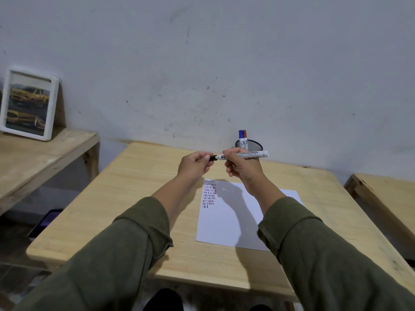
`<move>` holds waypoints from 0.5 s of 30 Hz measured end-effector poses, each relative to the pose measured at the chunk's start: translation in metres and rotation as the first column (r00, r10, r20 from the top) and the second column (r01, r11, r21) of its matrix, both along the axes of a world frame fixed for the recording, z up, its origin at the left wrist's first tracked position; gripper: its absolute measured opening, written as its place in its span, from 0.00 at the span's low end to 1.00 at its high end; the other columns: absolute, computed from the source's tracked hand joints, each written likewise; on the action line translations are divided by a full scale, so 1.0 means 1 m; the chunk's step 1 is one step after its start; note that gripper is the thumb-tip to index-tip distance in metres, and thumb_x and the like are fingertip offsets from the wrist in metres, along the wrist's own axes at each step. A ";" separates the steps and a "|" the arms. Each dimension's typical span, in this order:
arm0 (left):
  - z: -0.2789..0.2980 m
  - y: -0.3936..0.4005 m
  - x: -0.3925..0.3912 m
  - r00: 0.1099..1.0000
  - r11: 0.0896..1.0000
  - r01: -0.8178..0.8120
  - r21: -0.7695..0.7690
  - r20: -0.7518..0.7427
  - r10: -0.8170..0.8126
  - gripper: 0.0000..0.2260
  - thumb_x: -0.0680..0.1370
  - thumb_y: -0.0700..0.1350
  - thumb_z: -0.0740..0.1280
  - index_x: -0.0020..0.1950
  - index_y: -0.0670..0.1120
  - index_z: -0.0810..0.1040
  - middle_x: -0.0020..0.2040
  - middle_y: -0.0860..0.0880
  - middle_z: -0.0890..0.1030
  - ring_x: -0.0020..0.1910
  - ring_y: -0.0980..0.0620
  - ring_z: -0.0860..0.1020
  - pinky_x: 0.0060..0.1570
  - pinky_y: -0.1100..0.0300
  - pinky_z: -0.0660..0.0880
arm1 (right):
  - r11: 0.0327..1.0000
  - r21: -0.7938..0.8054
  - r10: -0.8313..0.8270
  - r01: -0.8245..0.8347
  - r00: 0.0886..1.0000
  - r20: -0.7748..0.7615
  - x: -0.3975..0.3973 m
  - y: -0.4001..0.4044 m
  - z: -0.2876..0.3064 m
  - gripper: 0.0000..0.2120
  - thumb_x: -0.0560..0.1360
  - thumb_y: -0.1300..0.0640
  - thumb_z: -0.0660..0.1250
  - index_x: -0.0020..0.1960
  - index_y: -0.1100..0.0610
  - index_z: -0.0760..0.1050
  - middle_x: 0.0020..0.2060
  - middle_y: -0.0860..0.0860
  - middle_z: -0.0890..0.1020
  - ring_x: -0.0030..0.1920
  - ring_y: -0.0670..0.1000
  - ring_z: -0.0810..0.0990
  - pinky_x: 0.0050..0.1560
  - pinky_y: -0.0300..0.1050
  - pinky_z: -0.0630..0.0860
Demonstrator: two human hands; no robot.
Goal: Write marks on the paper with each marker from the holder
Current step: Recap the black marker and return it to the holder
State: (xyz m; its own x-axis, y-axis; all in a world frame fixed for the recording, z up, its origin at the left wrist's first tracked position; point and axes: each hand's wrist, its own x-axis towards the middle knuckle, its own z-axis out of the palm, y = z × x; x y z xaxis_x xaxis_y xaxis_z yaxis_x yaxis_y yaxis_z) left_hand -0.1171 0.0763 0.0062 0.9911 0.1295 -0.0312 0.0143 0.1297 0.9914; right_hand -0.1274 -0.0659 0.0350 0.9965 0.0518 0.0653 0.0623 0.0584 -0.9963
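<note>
My right hand (243,168) holds a white marker (252,154) level above the table, its black cap end pointing left. My left hand (194,164) pinches the black cap (213,157) at that end; whether the cap is on or just off I cannot tell. Below lies a white sheet of paper (229,221) with rows of short black, red and blue marks (209,193) in its top left corner. A black mesh holder (252,145) stands at the table's far edge, by the wall, with a blue-capped marker (241,136) and a red-capped marker (245,136) upright in it.
The light wooden table (134,198) carries the paper and holder. A lower wooden shelf (33,158) at the left holds a white-framed picture (28,104). Another wooden bench (386,198) stands at the right. The grey wall is close behind the holder.
</note>
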 end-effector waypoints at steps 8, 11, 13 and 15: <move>0.008 0.001 -0.003 0.998 0.999 0.051 0.017 -0.033 -0.050 0.12 0.80 0.45 0.60 0.56 0.40 0.79 0.37 0.50 0.79 0.34 0.59 0.76 0.37 0.69 0.75 | 0.998 -0.027 0.055 -0.054 0.998 0.016 -0.001 -0.004 0.008 0.05 0.74 0.62 0.67 0.40 0.59 0.75 0.29 0.54 0.74 0.24 0.48 0.73 0.26 0.38 0.70; 0.012 0.000 -0.007 0.997 0.997 0.066 0.028 -0.044 -0.065 0.10 0.81 0.46 0.60 0.53 0.42 0.78 0.36 0.50 0.79 0.25 0.64 0.76 0.31 0.72 0.75 | 0.996 -0.040 0.085 -0.084 0.996 0.014 -0.002 -0.005 0.008 0.05 0.75 0.62 0.67 0.39 0.59 0.75 0.28 0.54 0.74 0.24 0.48 0.73 0.26 0.38 0.71; 0.013 0.000 -0.008 0.998 0.996 0.058 0.070 -0.018 -0.057 0.10 0.80 0.45 0.60 0.53 0.42 0.79 0.36 0.50 0.79 0.27 0.63 0.77 0.34 0.71 0.75 | 0.996 -0.029 0.090 -0.090 0.996 0.010 -0.003 -0.006 0.008 0.06 0.75 0.62 0.67 0.39 0.59 0.75 0.28 0.55 0.74 0.24 0.48 0.73 0.26 0.38 0.71; 0.014 -0.001 -0.010 0.999 0.993 0.048 0.104 0.019 -0.050 0.08 0.80 0.43 0.61 0.48 0.43 0.79 0.37 0.49 0.80 0.33 0.59 0.78 0.38 0.67 0.76 | 0.996 -0.009 0.088 -0.088 0.996 0.008 -0.003 -0.007 0.009 0.06 0.75 0.63 0.67 0.39 0.60 0.74 0.29 0.55 0.74 0.24 0.48 0.74 0.26 0.37 0.72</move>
